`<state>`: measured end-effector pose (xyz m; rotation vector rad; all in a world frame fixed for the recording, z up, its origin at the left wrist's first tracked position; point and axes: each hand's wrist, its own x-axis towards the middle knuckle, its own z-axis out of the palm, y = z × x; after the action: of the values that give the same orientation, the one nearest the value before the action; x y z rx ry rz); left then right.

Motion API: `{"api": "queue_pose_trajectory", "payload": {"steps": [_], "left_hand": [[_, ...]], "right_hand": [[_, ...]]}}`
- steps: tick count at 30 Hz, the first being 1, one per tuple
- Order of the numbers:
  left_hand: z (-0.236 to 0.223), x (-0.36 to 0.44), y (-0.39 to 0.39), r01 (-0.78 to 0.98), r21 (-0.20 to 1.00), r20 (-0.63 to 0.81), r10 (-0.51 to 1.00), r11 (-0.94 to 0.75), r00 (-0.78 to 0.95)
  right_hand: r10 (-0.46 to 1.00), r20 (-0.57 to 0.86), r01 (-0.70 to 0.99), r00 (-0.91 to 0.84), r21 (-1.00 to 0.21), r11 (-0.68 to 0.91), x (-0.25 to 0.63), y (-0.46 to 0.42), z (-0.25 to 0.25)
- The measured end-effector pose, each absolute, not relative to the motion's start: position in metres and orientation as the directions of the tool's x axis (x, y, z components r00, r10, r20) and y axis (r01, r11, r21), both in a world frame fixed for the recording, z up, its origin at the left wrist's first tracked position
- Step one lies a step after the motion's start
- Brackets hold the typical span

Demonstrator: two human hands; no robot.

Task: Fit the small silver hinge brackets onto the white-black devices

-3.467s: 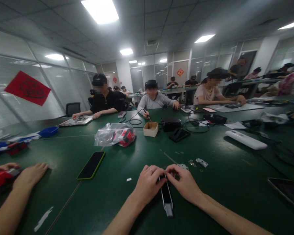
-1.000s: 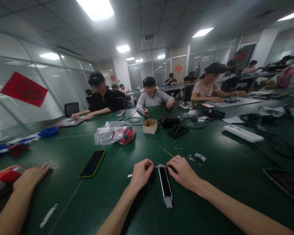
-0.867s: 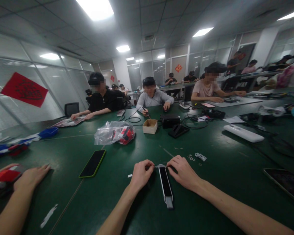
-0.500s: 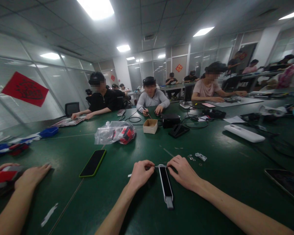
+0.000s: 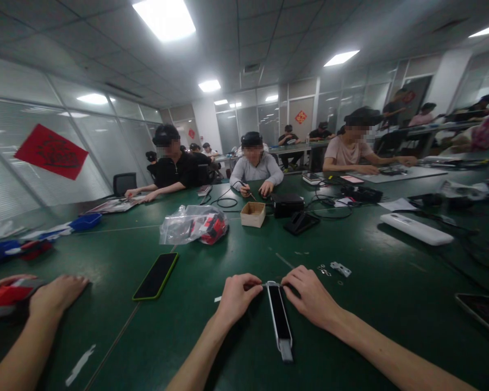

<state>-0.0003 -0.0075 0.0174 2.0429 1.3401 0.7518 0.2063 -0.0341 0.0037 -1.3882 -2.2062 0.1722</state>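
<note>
A slim device (image 5: 280,317) with a white frame, a long black face and a grey tab at its near end lies on the green table in front of me. My left hand (image 5: 239,296) is closed in a pinch at the left side of its far end. From the other side, my right hand (image 5: 309,296) pinches the same end between thumb and fingers. A thin light bit shows between the fingertips; its shape is too small to make out. Beyond my right hand lie small metal parts (image 5: 324,270) and a silver bracket (image 5: 341,269).
A green-edged phone (image 5: 156,277) lies left of my hands. Farther back are a plastic bag (image 5: 181,225) with red parts, a small open box (image 5: 253,215) and a white case (image 5: 416,229). At far left, another person's hand (image 5: 59,296) rests beside a red-grey object (image 5: 10,298).
The view has tipped slightly upward, so the table things sit a bit lower. Both hands stay at the device's far end, with the left fingers slightly more extended.
</note>
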Motion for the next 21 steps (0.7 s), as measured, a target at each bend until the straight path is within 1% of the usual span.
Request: {"api": "queue_pose_trajectory", "payload": {"steps": [5,9,13,16,19,21], "left_hand": [[0.016,0.004,-0.01,0.605,0.707,0.153,0.914,-0.367,0.375],[0.017,0.006,-0.011,0.633,0.649,0.175,0.892,-0.423,0.416],[0.016,0.005,-0.009,0.666,0.59,0.187,0.88,-0.457,0.438],[0.014,0.004,-0.007,0.708,0.515,0.182,0.868,-0.484,0.461],[0.013,0.003,-0.007,0.743,0.406,0.199,0.845,-0.532,0.496],[0.014,0.003,-0.008,0.756,0.366,0.198,0.839,-0.543,0.507]], "right_hand": [[0.873,0.349,0.805,-0.342,-0.371,0.463,0.207,-0.035,0.005],[0.867,0.362,0.807,-0.344,-0.358,0.47,0.208,-0.035,0.005],[0.851,0.384,0.82,-0.36,-0.304,0.484,0.208,-0.036,0.009],[0.834,0.407,0.837,-0.374,-0.239,0.492,0.218,-0.034,0.019],[0.836,0.43,0.879,-0.341,-0.169,0.446,0.242,-0.029,0.032],[0.869,0.382,0.907,-0.313,-0.15,0.393,0.265,-0.024,0.04]]}}
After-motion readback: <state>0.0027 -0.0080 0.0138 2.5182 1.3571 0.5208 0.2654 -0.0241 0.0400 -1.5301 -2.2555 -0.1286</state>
